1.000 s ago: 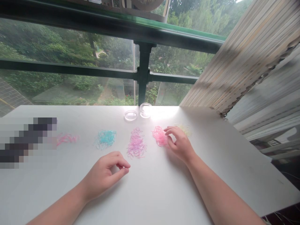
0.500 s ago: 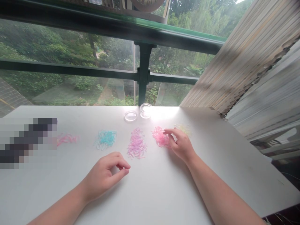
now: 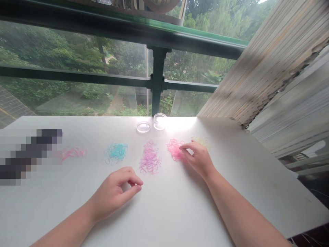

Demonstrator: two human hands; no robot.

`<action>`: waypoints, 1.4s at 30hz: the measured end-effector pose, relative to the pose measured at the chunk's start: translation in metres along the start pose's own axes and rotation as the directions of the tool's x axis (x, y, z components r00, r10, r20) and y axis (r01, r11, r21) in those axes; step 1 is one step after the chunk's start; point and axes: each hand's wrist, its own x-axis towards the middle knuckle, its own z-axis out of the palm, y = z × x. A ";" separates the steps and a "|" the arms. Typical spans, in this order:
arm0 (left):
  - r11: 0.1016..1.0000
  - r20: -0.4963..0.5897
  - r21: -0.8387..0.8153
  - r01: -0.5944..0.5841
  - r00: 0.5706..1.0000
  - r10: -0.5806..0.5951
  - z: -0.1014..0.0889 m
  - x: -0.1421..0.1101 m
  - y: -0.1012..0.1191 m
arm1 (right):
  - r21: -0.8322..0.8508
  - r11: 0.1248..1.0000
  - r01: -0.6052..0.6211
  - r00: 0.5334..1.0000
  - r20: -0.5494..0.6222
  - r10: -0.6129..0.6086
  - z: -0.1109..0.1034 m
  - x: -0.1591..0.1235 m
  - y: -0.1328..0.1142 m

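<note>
My right hand (image 3: 197, 158) is over the right edge of a heap of pink rubber bands (image 3: 175, 149), thumb and forefinger pinched together on it. Behind that hand, partly covered, lies a pale yellow heap of bands (image 3: 202, 141). My left hand (image 3: 118, 190) rests on the white table, its thumb and fingertips pressed together; anything between them is too small to make out. Just beyond it sits a heap of lilac bands (image 3: 150, 158). Farther left is a heap of turquoise bands (image 3: 116, 153).
Two clear round dishes stand at the table's back edge, a flat one (image 3: 143, 127) and a taller-looking one (image 3: 159, 121). A smaller pink-purple heap (image 3: 74, 152) lies at left, beside a pixelated patch. Behind are a window with green bars (image 3: 158, 68) and a curtain (image 3: 239, 82).
The thumb and forefinger of my right hand, apart half a second ago, have come together at the pink heap. My left hand stays still.
</note>
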 end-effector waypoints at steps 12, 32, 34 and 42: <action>1.000 -0.004 0.001 -0.007 1.000 0.008 0.000 0.000 0.003 | -0.153 0.986 0.061 0.997 0.050 -0.054 0.003 0.000 0.013; 1.000 -0.027 -0.002 -0.012 1.000 0.011 0.001 0.000 0.003 | -0.115 0.993 0.008 0.999 0.033 -0.004 0.001 0.002 0.008; 1.000 -0.043 -0.002 -0.018 0.999 0.018 0.002 0.001 0.004 | -0.110 0.994 -0.016 0.999 0.027 0.019 0.000 0.003 0.007; 1.000 -0.013 -0.002 -0.021 1.000 0.021 0.000 0.001 0.003 | 0.038 0.995 -0.089 0.996 -0.013 0.090 -0.001 0.003 0.007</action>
